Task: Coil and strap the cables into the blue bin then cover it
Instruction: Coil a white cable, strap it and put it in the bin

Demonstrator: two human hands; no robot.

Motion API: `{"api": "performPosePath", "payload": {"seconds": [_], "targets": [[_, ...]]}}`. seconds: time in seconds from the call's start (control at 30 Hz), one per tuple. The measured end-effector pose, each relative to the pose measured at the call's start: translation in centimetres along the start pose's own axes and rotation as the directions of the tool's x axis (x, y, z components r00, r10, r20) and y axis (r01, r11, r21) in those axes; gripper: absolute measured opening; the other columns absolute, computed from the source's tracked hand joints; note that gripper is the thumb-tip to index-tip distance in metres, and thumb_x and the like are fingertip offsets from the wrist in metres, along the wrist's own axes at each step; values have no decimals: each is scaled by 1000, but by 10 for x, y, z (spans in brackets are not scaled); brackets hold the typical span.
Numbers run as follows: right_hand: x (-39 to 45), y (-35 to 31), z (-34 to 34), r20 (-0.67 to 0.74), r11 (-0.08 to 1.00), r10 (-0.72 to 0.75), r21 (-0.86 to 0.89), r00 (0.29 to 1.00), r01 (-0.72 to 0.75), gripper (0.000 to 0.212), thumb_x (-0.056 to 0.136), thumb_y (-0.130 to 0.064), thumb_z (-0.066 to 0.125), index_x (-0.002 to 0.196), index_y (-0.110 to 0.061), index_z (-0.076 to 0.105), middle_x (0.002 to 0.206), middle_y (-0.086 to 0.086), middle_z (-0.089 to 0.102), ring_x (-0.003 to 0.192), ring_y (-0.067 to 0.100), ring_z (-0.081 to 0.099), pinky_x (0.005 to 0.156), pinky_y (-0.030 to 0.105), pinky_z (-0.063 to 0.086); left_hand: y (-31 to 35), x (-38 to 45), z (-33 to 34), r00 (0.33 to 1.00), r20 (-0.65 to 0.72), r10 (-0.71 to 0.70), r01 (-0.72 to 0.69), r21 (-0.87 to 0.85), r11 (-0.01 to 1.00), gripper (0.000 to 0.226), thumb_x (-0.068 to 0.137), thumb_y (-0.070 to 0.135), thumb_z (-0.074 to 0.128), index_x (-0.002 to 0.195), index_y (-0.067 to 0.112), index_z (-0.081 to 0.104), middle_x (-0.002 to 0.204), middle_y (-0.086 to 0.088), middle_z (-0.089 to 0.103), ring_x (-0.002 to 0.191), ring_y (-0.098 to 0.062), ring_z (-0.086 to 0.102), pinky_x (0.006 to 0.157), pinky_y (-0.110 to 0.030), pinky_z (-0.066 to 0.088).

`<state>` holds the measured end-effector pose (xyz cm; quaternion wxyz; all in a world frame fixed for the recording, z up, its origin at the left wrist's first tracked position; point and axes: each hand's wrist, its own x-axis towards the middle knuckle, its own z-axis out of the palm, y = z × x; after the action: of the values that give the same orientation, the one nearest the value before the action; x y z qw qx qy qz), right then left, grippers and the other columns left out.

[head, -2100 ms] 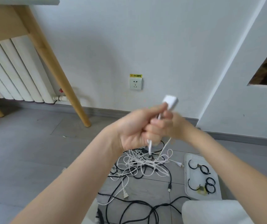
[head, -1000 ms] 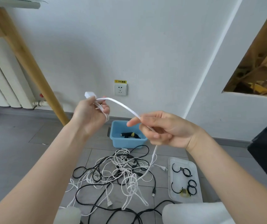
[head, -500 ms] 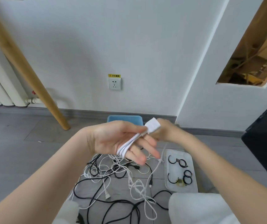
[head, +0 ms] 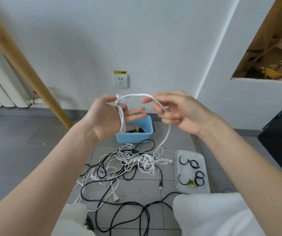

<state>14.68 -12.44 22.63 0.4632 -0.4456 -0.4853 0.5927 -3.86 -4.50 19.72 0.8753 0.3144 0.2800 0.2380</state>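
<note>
Head view, blue bin (head: 142,133) half hidden (left hand (head: 106,119))

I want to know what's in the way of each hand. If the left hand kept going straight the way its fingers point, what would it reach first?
The left hand points its fingers rightward at the right hand, which holds the same flat white cable. Likely that hand comes first, though depth is unclear.

White cable (head: 137,95), blue bin (head: 134,137), black-and-white cable tangle (head: 126,164), grey tiled floor (head: 17,150).
</note>
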Motion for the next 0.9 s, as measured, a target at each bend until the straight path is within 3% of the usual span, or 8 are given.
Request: {"api": "performPosePath", "payload": {"seconds": [0.1, 0.2, 0.37, 0.5, 0.57, 0.6, 0.67, 0.9], "targets": [[2, 13, 5, 185, 967, 159, -225, 970, -116, 28, 98, -20, 41, 114, -17, 64, 54, 0, 50, 31, 2, 23, 38, 18, 11, 13, -4, 3, 966, -81, 245, -258, -330, 908, 32, 94, 33, 31, 87, 5, 44, 85, -15, 68, 86, -32, 71, 81, -54, 53], [5, 27, 12, 311, 899, 331, -390, 891, -197, 28, 99, -31, 40, 109, -21, 65, 52, 0, 47, 33, 4, 25, 39, 20, 13, 19, -7, 8, 952, -76, 298, -301, -426, 853, 34, 96, 35, 34, 91, 3, 43, 66, -2, 49, 45, -10, 55, 60, -26, 55], [10, 51, 33, 215, 708, 512, -654, 832, -267, 59, 93, -56, 36, 57, -12, 51, 39, -3, 30, 35, 10, 19, 42, 20, 21, 9, -11, 16, 983, 169, 76, -33, -242, 970, 40, 96, 34, 36, 67, 9, 46, 57, 4, 36, 39, -2, 14, 35, -14, 19], [21, 65, 33, -36, 578, 377, -772, 925, -265, 65, 71, -70, 59, 55, -9, 45, 52, 11, 42, 46, 29, 42, 54, 29, 42, -9, -10, 7, 831, 457, -319, 356, 4, 934, 23, 95, 22, 49, 83, 3, 55, 64, -3, 44, 43, -6, 26, 38, -18, 24], [26, 63, 24, -103, 579, 289, -773, 952, -259, 49, 62, -59, 65, 67, -11, 57, 69, 6, 58, 72, 28, 60, 75, 25, 51, -18, -15, 5, 802, 412, -434, 377, 214, 901, 20, 93, 26, 50, 83, 9, 50, 61, 2, 45, 41, -3, 23, 35, -14, 23], [27, 59, 18, -134, 563, 245, -786, 960, -254, 32, 64, -48, 66, 61, -18, 58, 62, -6, 55, 65, 13, 57, 65, 15, 46, -21, -18, 5, 801, 361, -478, 373, 323, 870, 21, 92, 30, 46, 82, 12, 46, 59, 5, 42, 39, -1, 20, 33, -11, 22], [25, 49, 8, -187, 526, 146, -817, 971, -236, 38, 69, -26, 71, 44, -15, 44, 44, -9, 35, 46, 5, 31, 46, 22, 26, -26, -22, 5, 819, 237, -523, 376, 467, 800, 25, 92, 35, 40, 78, 15, 42, 57, 7, 38, 35, 2, 20, 31, -9, 18], [31, 32, 0, -254, 723, -127, -685, 959, -86, 48, 65, -33, 83, 50, -17, 40, 46, -8, 25, 50, 10, 23, 50, 27, 18, -24, -26, 3, 912, -143, -385, 405, 468, 785, 31, 99, 31, 35, 74, 13, 40, 57, -1, 47, 34, -5, 37, 30, -13, 30]]}}
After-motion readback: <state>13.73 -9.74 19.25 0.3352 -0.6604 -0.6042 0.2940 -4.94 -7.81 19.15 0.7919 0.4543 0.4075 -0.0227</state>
